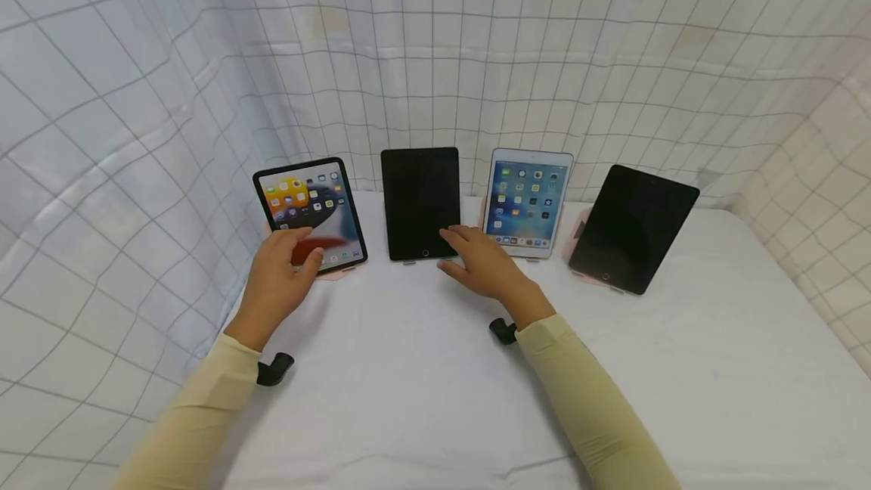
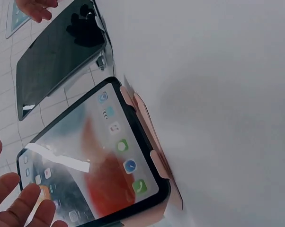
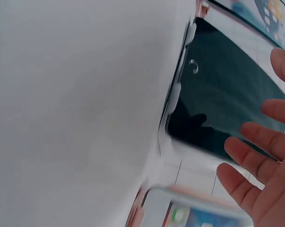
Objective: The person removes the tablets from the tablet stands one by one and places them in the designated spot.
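Several tablets lean on stands in a row. My left hand (image 1: pixel 280 278), fingers spread and holding nothing, is in front of the leftmost one, a black-framed tablet (image 1: pixel 343 229) with its home screen lit. In the left wrist view, its pink stand (image 2: pixel 149 132) hooks under the lower edge. My right hand (image 1: pixel 485 265) is also empty, fingers apart, by the lower right corner of a dark-screened tablet (image 1: pixel 420 199). That screen reflects the hand in the right wrist view. Just right of this hand stands a white tablet (image 1: pixel 527 195) with lit icons.
Farthest right, another black tablet (image 1: pixel 636 225) with a dark screen leans at a slant. White cloth (image 1: pixel 408 384) covers the table. Grid-patterned curtain (image 1: pixel 408 44) hangs behind and at both sides. Black wrist-worn pieces (image 1: pixel 275 369) jut out beside the sleeves.
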Available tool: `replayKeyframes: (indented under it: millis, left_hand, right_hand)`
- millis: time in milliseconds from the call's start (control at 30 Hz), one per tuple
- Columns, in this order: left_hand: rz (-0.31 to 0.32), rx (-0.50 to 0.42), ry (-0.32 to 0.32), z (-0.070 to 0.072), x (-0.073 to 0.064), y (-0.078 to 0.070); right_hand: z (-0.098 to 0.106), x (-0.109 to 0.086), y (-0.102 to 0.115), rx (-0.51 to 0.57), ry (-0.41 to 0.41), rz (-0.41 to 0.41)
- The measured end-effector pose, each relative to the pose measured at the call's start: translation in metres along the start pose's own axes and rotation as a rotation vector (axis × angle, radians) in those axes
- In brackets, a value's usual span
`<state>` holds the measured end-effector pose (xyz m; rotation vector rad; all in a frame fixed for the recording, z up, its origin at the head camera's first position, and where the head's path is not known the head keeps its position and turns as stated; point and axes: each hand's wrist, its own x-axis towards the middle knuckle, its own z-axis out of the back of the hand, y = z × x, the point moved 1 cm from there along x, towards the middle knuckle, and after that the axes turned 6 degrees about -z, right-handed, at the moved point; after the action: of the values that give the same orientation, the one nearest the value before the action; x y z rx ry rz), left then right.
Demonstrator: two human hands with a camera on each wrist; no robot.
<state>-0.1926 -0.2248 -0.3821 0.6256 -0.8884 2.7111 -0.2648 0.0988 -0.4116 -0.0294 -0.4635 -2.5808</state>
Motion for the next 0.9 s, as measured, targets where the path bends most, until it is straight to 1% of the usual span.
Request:
replayKeyframes:
  millis: [133, 233, 300, 433, 500, 633, 700, 767, 833, 900]
  left_hand:
    - [0.061, 0.007, -0.047, 0.011, -0.004, 0.013]
    - [0.102, 0.018, -0.087, 0.019, -0.006, 0.019]
    - [0.116, 0.017, -0.108, 0.021, -0.005, 0.021]
    - [0.143, 0.011, -0.109, 0.021, 0.000, 0.022]
    - [0.151, 0.002, -0.109, 0.021, 0.005, 0.023]
    - [0.169, -0.015, -0.142, 0.022, 0.013, 0.022]
    - [0.183, -0.018, -0.158, 0.023, 0.016, 0.021]
    - [0.205, -0.025, -0.159, 0.024, 0.018, 0.020]
    - [0.226, -0.035, -0.174, 0.024, 0.022, 0.020]
    - [0.258, -0.059, -0.189, 0.024, 0.025, 0.021]
  right_hand:
    - [-0.009, 0.020, 0.021, -0.096, -0.028, 0.148]
    - [-0.013, 0.032, 0.037, -0.157, -0.045, 0.250]
    - [-0.013, 0.036, 0.045, -0.184, -0.057, 0.299]
    - [-0.011, 0.045, 0.054, -0.233, -0.090, 0.361]
    - [-0.010, 0.051, 0.058, -0.249, -0.121, 0.374]
    - [-0.010, 0.067, 0.066, -0.222, -0.171, 0.366]
    - [-0.010, 0.075, 0.071, -0.192, -0.180, 0.348]
    - [-0.011, 0.083, 0.074, -0.172, -0.187, 0.318]
    - [-0.010, 0.089, 0.077, -0.153, -0.195, 0.281]
    - [-0.009, 0.094, 0.079, -0.131, -0.205, 0.246]
